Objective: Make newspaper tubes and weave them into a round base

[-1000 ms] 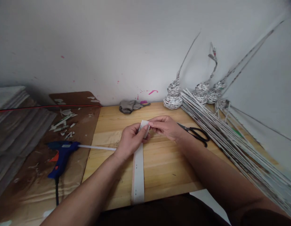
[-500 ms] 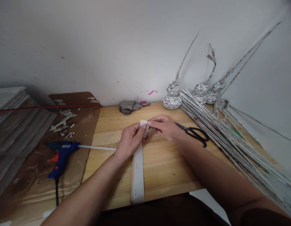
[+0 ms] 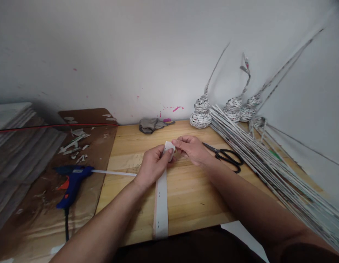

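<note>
A long white paper strip [image 3: 162,206] runs up the wooden table from its front edge, and its far end is raised between my hands. My left hand [image 3: 153,160] grips that end, thumb on top. At the right edge of the strip, my right hand [image 3: 190,148] pinches the corner with thumb and index finger. Black scissors [image 3: 228,155] lie just right of my right hand. A blue glue gun [image 3: 73,184] with a clear glue stick rests on the left, beyond my left forearm.
Woven paper gourd shapes [image 3: 201,111] stand by the wall. A bundle of paper rods [image 3: 257,162] covers the right side. Brown cardboard [image 3: 87,204] with paper scraps lies left, beside stacked sheets [image 3: 24,153]. A grey cloth [image 3: 150,125] sits at the back.
The held end of the strip has tilted slightly, with its top corner now leaning right. Both hands keep their grip and have barely moved.
</note>
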Demonstrator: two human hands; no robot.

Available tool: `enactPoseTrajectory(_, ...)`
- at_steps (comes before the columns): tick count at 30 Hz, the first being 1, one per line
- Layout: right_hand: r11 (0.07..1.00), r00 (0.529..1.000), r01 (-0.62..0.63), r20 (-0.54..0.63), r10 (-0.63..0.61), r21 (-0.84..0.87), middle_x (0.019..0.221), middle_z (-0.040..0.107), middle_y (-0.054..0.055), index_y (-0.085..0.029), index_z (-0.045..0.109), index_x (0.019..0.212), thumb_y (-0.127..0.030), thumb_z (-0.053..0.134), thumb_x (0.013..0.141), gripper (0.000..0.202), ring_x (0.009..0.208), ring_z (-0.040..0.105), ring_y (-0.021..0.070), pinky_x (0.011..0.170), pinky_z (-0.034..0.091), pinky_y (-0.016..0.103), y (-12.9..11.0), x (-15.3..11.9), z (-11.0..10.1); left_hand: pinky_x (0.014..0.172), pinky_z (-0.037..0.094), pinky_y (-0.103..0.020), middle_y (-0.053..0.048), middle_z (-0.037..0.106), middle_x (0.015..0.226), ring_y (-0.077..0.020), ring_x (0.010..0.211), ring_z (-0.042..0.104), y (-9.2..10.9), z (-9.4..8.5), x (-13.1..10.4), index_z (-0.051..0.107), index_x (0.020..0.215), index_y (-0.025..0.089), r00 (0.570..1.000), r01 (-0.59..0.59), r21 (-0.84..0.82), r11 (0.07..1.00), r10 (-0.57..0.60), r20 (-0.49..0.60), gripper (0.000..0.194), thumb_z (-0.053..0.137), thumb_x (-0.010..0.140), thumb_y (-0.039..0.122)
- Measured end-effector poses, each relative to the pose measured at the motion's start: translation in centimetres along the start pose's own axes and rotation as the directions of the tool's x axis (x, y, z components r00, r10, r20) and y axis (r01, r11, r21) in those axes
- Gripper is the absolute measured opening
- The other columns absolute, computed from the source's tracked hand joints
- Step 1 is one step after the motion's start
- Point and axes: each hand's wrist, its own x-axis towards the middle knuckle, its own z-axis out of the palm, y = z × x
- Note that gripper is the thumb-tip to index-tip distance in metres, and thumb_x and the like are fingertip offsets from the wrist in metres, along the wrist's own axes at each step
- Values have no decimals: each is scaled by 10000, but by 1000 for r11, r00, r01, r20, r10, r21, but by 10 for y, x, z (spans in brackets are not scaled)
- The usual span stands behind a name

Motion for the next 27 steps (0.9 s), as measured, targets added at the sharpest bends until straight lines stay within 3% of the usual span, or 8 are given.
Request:
enactPoseTrajectory(4, 999, 999, 11, 47, -9, -38, 664, 602, 3, -137, 713, 761, -531, 777, 717, 402, 532, 473, 70, 412, 248, 207, 0, 3, -7, 649, 562, -297, -61, 719, 740, -188, 683, 668, 2, -4, 4, 686, 893, 148, 998, 54, -59, 997, -52, 26, 393, 642, 833, 534)
enactPoseTrajectory(11, 983, 984, 63, 177, -32, -172, 585, 558, -24, -128, 764, 915, -485, 757, 763, 388, 504, 409, 68, 442, 264, 219, 2, 3, -12, 607, 551, -280, -67, 725, 732, -186, 654, 672, 2, -4, 4, 698, 907, 140, 995, 73, -40, 997, -70, 68, 397, 635, 838, 526)
enactPoseTrajectory(23, 988, 988, 25, 153, -2, -150, 554, 515, -44, -140, 766, 922, -465, 723, 784, 356, 490, 396, 68, 444, 270, 222, 2, 3, -10, 570, 526, -262, -67, 710, 718, -178, 638, 664, 5, 0, 1, 673, 873, 139, 993, 91, -48, 995, -87, 77, 391, 606, 854, 524)
enactPoseTrajectory(27, 990, 995, 28, 100, -14, -136, 553, 525, -38, -127, 752, 834, -475, 755, 742, 360, 490, 404, 68, 434, 260, 222, 2, 2, -6, 575, 528, -263, -62, 702, 719, -173, 639, 655, 4, 1, 0, 662, 867, 142, 995, 66, -37, 997, -63, 74, 383, 579, 878, 516)
